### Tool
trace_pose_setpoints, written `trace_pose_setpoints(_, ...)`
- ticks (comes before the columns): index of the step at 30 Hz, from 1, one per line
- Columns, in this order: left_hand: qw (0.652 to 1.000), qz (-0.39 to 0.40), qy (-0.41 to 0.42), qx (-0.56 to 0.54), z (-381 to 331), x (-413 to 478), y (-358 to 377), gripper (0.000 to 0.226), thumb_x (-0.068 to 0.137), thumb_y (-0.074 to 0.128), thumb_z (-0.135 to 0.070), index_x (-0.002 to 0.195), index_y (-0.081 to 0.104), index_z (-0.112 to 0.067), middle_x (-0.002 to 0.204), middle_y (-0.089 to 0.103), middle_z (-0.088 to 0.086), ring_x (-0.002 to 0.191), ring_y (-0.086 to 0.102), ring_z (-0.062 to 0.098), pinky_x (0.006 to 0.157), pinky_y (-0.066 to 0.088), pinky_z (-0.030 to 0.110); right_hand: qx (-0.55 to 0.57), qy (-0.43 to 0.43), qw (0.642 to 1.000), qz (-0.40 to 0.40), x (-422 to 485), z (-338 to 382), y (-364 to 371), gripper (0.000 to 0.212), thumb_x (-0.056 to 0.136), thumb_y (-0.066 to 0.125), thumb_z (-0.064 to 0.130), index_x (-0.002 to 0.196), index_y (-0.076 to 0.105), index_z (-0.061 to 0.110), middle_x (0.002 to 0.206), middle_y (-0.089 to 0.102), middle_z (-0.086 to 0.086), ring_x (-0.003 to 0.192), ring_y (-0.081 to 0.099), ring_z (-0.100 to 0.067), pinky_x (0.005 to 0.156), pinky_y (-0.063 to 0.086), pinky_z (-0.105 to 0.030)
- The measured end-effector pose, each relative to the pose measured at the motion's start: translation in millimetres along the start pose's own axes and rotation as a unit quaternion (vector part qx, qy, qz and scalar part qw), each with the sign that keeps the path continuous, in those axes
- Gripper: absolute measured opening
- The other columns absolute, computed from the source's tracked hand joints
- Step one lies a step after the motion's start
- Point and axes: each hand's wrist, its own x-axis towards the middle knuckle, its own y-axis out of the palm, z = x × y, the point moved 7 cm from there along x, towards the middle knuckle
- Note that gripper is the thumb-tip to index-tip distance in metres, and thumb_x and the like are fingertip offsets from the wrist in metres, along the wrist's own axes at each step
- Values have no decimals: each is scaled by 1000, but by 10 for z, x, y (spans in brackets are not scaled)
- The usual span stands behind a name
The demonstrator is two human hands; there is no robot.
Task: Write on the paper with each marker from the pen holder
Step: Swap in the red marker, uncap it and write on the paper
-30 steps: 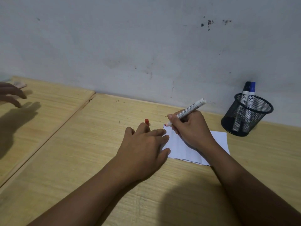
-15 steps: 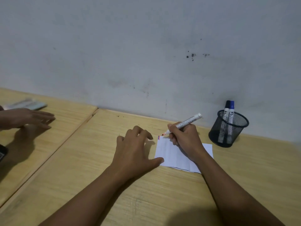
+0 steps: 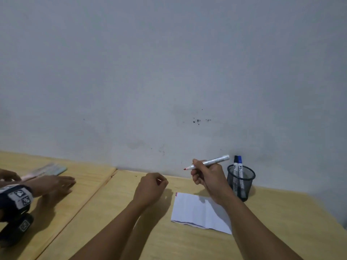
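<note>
A white sheet of paper (image 3: 195,211) lies flat on the wooden table (image 3: 281,222), with short red and blue strokes at its top left corner (image 3: 176,193). My right hand (image 3: 208,177) grips an uncapped red-tipped marker (image 3: 212,161), held in the air above the paper's far edge with the tip pointing left. My left hand (image 3: 150,188) is raised left of the paper and curled into a fist; the cap inside it is mostly hidden. A black mesh pen holder (image 3: 250,178) stands by the wall with a black marker (image 3: 235,163) and a blue marker (image 3: 240,163) upright in it.
Another person's hand (image 3: 54,184) rests on the neighbouring table (image 3: 78,166) at the left, with a dark strapped device (image 3: 16,197) on the forearm. A pale flat packet (image 3: 47,170) lies beyond it. A seam (image 3: 97,188) separates the two tables. A grey wall (image 3: 169,72) backs both.
My right hand has lifted the marker tip off the paper's corner. My left hand has left the paper and closed into a fist. The view has tilted upward.
</note>
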Motion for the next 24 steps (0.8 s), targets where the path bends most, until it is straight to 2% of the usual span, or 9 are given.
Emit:
trace_pose_setpoints(3,975,23,34,-218,-498,-128,-110,7,88,71,-20,93,75,-18,84,75,4,65,61,11,57,46,18,6,-37,999,-13,-93,273,-31,24,96,66,15,78,69,-1,62,61,-13,48,52,-18,46,42,-27)
trace_pose_setpoints(5,959,48,64,-270,-833,-252,-135,12,89,70,-19,100,76,-18,90,76,3,63,60,6,52,44,12,3,-62,998,-21,-173,467,-66,25,96,66,16,79,70,-1,62,62,-13,48,52,-18,48,42,-28)
trace_pose_setpoints(11,936,85,113,-322,-1423,-490,-127,14,90,69,-18,101,78,-18,85,76,-4,64,58,4,52,42,11,-60,-115,991,-37,-428,1000,-242,29,97,66,19,85,70,-8,65,64,-13,50,54,-18,48,43,-27)
trace_pose_setpoints(13,934,89,115,-326,-1505,-526,-117,14,90,69,-21,101,78,-21,87,76,-4,66,58,7,54,42,16,-86,-129,987,-37,-497,1152,-307,33,97,66,20,89,70,-13,65,64,-13,50,55,-18,48,45,-27)
trace_pose_setpoints(17,931,88,123,-333,-1667,-567,-135,14,90,69,-26,100,78,-24,91,76,-5,69,57,11,60,40,25,-97,-158,982,-40,-596,1384,-403,32,96,67,21,87,71,-10,64,64,-12,50,54,-18,47,44,-25)
trace_pose_setpoints(21,921,96,153,-346,-1870,-597,-133,16,87,72,-16,102,77,-14,85,76,0,65,58,9,56,43,15,-145,-160,976,-10,-656,1478,-400,31,96,68,23,85,75,-5,62,64,-8,50,54,-15,48,43,-24)
trace_pose_setpoints(24,921,64,205,-324,-1997,-606,-153,15,82,77,-9,96,78,-10,82,78,-2,74,70,5,65,49,14,-163,-147,975,-19,-654,1481,-441,33,95,69,28,82,76,-1,59,62,-5,48,51,-13,48,42,-23)
